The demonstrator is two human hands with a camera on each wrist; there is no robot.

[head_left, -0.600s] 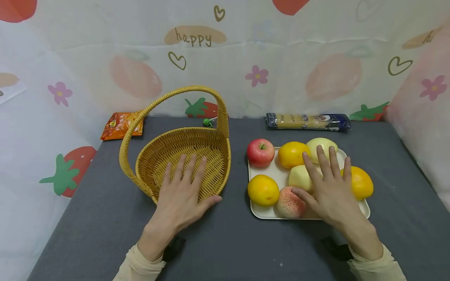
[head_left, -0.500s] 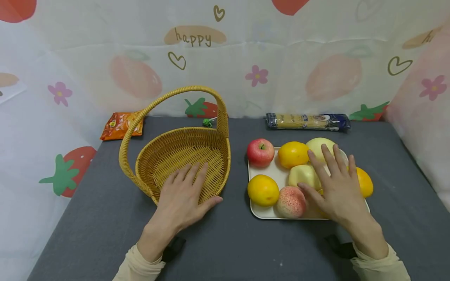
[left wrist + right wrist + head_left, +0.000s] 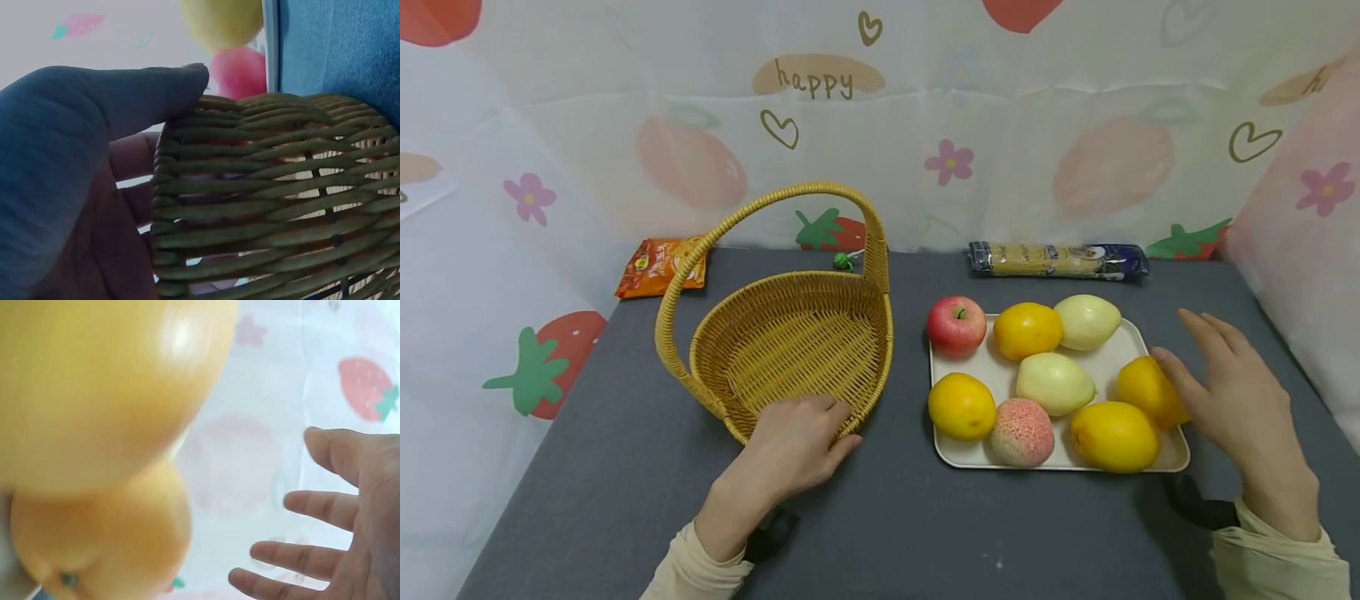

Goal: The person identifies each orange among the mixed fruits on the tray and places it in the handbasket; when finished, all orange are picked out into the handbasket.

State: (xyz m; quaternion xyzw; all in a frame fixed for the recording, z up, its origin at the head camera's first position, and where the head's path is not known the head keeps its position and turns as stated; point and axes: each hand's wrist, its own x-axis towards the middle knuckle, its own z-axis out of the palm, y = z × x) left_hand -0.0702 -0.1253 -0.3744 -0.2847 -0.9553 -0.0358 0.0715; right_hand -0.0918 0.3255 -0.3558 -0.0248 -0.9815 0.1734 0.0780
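Note:
My left hand (image 3: 793,446) grips the near rim of the yellow wicker basket (image 3: 805,350). In the left wrist view the thumb lies against the outside of the weave (image 3: 262,200), and the fingers pass inside, partly hidden behind it. My right hand (image 3: 1240,400) hovers with spread, relaxed fingers just right of an orange (image 3: 1146,392) on the cream tray (image 3: 1101,362). The right wrist view shows that orange (image 3: 106,531) behind a larger yellow fruit (image 3: 106,387), with the hand (image 3: 337,525) apart from both. A yellow oval fruit (image 3: 1115,437) sits beside the orange.
The tray also bears a red apple (image 3: 956,327), a peach (image 3: 1022,433), two pale green fruits (image 3: 1054,383) and two more yellow fruits (image 3: 961,407). At the back lie an orange snack packet (image 3: 658,268) and a noodle packet (image 3: 1060,260). The basket's tall handle (image 3: 775,198) arches up.
My left fingers have curled over the basket's near rim. My right hand has moved from above the tray to its right side, uncovering the fruit there.

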